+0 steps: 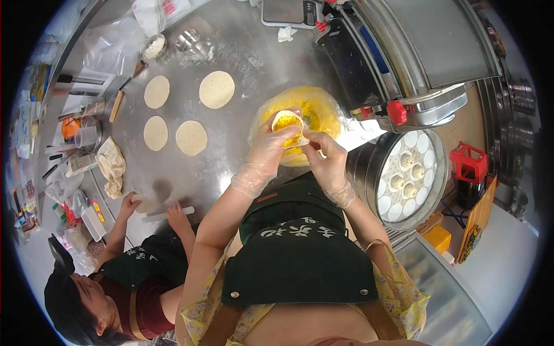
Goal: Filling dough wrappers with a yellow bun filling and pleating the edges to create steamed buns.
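Observation:
Both hands wear clear plastic gloves and meet over a bowl of yellow filling. My left hand (262, 147) cups a round dough wrapper (303, 138), its thumb lying over the yellow filling (287, 122) inside. With thumb and fingers, my right hand (328, 161) pinches the wrapper's right edge, where the dough is gathered. The wrapper is still open at the top. Behind and below it stands the plastic-lined bowl (271, 101), partly hidden by my hands; more filling (313, 108) shows in it.
Several flat dough rounds (191, 138) lie on the steel table. A round steamer (375, 202) at the right holds pleated buns (407, 160) and white paper discs. At the left, a co-worker (138, 259) handles a rolling pin (168, 214). A machine with red knobs (397, 112) stands far right.

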{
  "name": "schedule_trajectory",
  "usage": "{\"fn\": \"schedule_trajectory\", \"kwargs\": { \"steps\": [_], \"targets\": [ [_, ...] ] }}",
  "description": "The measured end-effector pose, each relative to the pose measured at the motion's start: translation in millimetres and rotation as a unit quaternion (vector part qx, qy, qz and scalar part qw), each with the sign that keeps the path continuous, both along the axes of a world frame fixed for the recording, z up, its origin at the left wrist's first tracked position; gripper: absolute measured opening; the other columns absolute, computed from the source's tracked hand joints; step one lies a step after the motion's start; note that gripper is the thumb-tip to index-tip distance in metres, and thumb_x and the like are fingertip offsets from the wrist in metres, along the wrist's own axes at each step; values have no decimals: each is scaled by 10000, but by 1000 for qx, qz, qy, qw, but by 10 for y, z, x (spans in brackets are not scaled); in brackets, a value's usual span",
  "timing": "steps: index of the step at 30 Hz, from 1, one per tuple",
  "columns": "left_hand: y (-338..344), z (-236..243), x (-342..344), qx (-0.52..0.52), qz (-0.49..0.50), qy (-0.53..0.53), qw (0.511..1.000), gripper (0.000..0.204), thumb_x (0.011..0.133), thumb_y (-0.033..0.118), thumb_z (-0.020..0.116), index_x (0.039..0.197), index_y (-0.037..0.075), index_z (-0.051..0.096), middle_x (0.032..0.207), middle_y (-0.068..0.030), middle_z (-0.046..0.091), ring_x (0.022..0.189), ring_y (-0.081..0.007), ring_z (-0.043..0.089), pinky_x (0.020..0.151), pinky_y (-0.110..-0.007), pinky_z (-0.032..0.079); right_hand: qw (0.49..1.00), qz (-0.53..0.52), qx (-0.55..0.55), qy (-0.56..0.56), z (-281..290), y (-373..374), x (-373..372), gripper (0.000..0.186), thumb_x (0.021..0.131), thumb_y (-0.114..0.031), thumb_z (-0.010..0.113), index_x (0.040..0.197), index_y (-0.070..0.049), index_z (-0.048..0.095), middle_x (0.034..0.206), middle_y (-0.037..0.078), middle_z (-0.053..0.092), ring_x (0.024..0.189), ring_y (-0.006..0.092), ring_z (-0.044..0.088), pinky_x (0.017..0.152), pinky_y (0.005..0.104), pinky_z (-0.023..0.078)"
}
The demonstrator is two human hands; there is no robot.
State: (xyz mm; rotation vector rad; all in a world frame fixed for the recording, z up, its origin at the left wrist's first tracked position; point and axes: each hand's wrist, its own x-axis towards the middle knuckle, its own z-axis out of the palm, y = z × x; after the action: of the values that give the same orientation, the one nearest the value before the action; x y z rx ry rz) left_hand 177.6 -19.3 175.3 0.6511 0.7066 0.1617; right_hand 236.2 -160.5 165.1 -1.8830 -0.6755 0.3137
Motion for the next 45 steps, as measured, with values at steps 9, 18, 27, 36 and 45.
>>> {"fn": "schedule_trajectory", "kwargs": {
  "steps": [9, 18, 27, 36, 45],
  "targets": [
    [77, -61, -33, 13, -55, -18, 998, 330, 888, -9, 631, 1215, 14, 603, 1160, -87, 642, 1066, -190, 627, 959, -335, 513, 994, 17, 3, 111, 139, 7, 137, 235, 806, 30, 705, 1036, -10, 673, 769, 41, 669, 672, 100, 635, 655, 251, 524],
    [199, 94, -26, -8, -140, -75, 987, 396, 882, -20, 553, 1275, 28, 563, 1245, -68, 570, 1193, -179, 540, 1039, -329, 437, 999, 34, -2, -21, 103, -13, 130, 216, 791, 38, 704, 1001, -5, 682, 756, 108, 664, 658, 179, 667, 626, 276, 523],
    [147, 12, -11, 162, -194, -46, 966, 427, 866, -50, 489, 1282, 18, 555, 1243, -73, 574, 1181, -157, 536, 1019, -300, 423, 1000, 19, 16, -4, 121, 16, 63, 197, 782, 59, 700, 964, -14, 677, 755, 105, 656, 652, 174, 666, 613, 286, 522],
    [215, -38, -26, 269, -222, -78, 934, 471, 887, -35, 531, 1355, 15, 500, 1275, -77, 553, 1176, -160, 536, 1044, -302, 404, 999, 44, -15, -17, 119, 11, 107, 239, 808, 41, 704, 1042, -2, 681, 780, 84, 686, 681, 133, 661, 661, 260, 532],
    [-140, -134, -45, 18, 14, -87, 996, 498, 909, -19, 510, 1399, 49, 448, 1332, -101, 509, 1246, -161, 482, 1059, -316, 411, 998, -12, 19, -59, 100, 59, 3, 231, 797, 59, 713, 1017, 0, 672, 844, 107, 684, 686, 155, 656, 652, 257, 526]
  ]
}}
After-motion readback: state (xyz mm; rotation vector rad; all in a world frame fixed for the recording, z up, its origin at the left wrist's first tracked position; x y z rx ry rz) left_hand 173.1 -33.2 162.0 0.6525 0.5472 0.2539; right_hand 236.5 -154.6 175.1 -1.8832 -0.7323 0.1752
